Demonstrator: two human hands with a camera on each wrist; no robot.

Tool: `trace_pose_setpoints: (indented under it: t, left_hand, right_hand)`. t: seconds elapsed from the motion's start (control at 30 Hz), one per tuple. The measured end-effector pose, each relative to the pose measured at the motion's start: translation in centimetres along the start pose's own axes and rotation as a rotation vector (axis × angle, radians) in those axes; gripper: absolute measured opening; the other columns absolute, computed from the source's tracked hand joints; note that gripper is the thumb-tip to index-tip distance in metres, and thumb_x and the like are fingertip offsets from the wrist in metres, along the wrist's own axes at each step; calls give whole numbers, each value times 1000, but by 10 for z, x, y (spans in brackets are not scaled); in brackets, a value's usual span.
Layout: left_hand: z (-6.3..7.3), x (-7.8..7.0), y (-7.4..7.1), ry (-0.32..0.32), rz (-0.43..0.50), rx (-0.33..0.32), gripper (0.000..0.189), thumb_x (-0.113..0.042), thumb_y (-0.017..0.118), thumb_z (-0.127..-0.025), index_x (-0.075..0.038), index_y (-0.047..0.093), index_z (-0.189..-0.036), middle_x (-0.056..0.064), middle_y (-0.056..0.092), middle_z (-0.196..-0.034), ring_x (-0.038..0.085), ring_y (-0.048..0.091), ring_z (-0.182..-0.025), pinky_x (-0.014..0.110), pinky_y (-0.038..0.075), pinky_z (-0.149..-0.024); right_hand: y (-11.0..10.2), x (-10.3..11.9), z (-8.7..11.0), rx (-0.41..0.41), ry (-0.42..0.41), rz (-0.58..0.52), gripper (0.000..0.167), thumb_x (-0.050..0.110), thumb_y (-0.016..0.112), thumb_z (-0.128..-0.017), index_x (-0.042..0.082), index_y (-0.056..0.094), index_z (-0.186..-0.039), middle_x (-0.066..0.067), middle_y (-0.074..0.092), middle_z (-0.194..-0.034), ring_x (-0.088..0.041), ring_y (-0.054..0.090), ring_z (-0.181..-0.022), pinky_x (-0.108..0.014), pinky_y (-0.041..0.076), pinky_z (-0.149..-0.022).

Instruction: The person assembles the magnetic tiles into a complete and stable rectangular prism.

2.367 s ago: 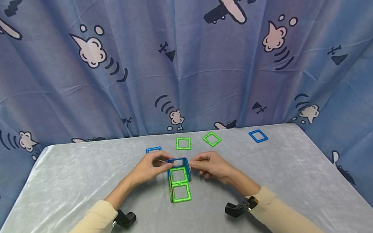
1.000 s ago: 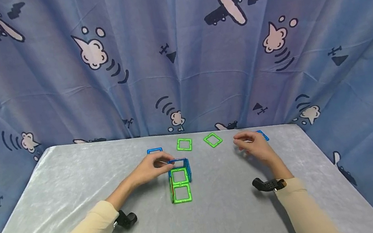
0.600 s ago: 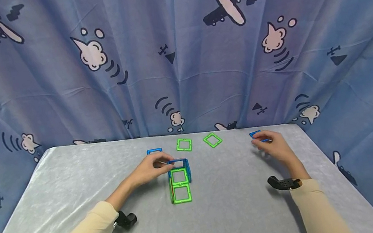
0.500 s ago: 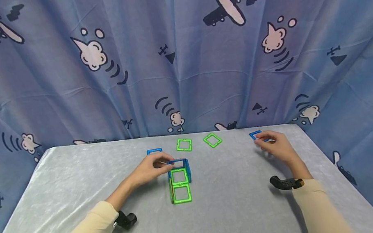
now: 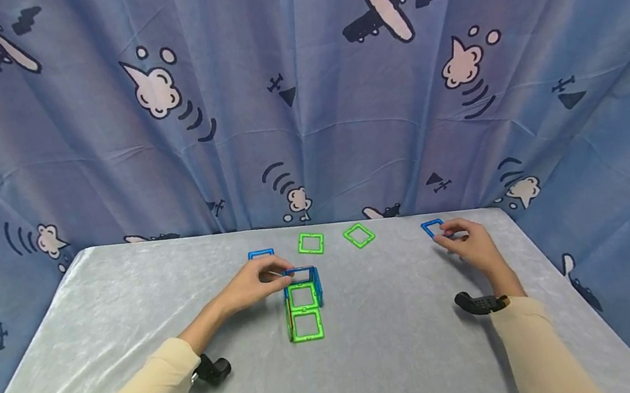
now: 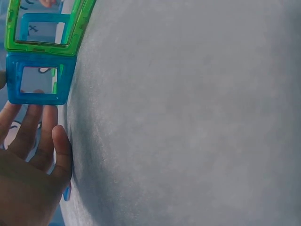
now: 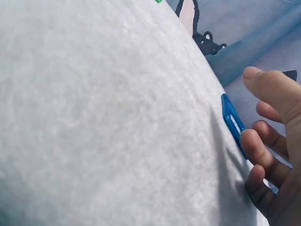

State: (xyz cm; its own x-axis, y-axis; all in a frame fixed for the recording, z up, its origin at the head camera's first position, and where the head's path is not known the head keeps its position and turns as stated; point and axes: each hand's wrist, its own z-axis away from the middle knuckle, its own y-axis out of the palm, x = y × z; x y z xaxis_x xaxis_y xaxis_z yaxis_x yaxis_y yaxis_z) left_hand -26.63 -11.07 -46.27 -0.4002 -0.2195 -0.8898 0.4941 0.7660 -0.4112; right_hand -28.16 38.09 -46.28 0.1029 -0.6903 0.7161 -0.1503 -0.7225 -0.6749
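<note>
In the head view my left hand point(image 5: 251, 285) holds the back of a small structure of magnetic tiles, at its blue tile point(image 6: 41, 77). In the left wrist view its fingers are behind that tile's lower edge. Two green tiles point(image 5: 307, 325) form the front of the structure's top row, and another blue tile stands at its right side. Far right, my right hand point(image 5: 472, 246) is over a loose blue square tile point(image 5: 427, 225) lying on the table. In the right wrist view its thumb is lifted apart from the loosely bent fingers, which are right at the tile's edge.
Two loose green square tiles point(image 5: 359, 235) lie near the table's back edge, one turned like a diamond. Another blue tile point(image 5: 260, 253) lies behind my left hand, partly hidden. A blue patterned curtain point(image 5: 296, 87) hangs behind the grey-clothed table point(image 5: 383, 367).
My right hand has left the structure's right side and moved right to the loose blue tile, which is turned slightly. My left hand has stayed in place on the structure.
</note>
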Motion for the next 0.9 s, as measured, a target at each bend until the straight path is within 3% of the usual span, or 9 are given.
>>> trace_pose_setpoints:
  t: [0.13, 0.3, 0.47, 0.9]
  left_hand:
    - [0, -1, 0, -9, -6, -2, 24, -9, 68, -99, 1, 68, -121, 7, 68, -115, 24, 64, -110, 39, 52, -94]
    - [0, -1, -1, -5, -10, -2, 24, -10, 67, -100, 2, 68, -121, 7, 67, -116, 25, 64, -111, 39, 52, -94]
    - [1, 0, 0, -9, -14, 2, 25, -10, 67, -100, 3, 67, -121, 8, 67, -117, 26, 64, -113, 38, 52, -95]
    - [0, 0, 0, -20, -8, 1, 25, -10, 67, -100, 2, 68, -122, 8, 67, -118, 26, 63, -114, 39, 51, -96]
  right_hand:
    - [3, -3, -1, -6, 30, 42, 47, 30, 76, -95, -5, 65, -124, -22, 62, -117, -30, 58, -99, -27, 49, -72]
    - [4, -4, -1, -16, 70, 40, 51, 35, 78, -93, -3, 65, -124, -17, 59, -100, -28, 56, -83, -29, 48, -60]
    - [4, -4, -3, -13, 69, 87, 55, 39, 79, -91, -3, 63, -123, -9, 53, -88, -24, 50, -79, -32, 42, -65]
    - [3, -10, -16, 34, 70, 127, 57, 39, 82, -88, -3, 65, -123, -8, 50, -83, -23, 45, -76, -37, 37, -69]
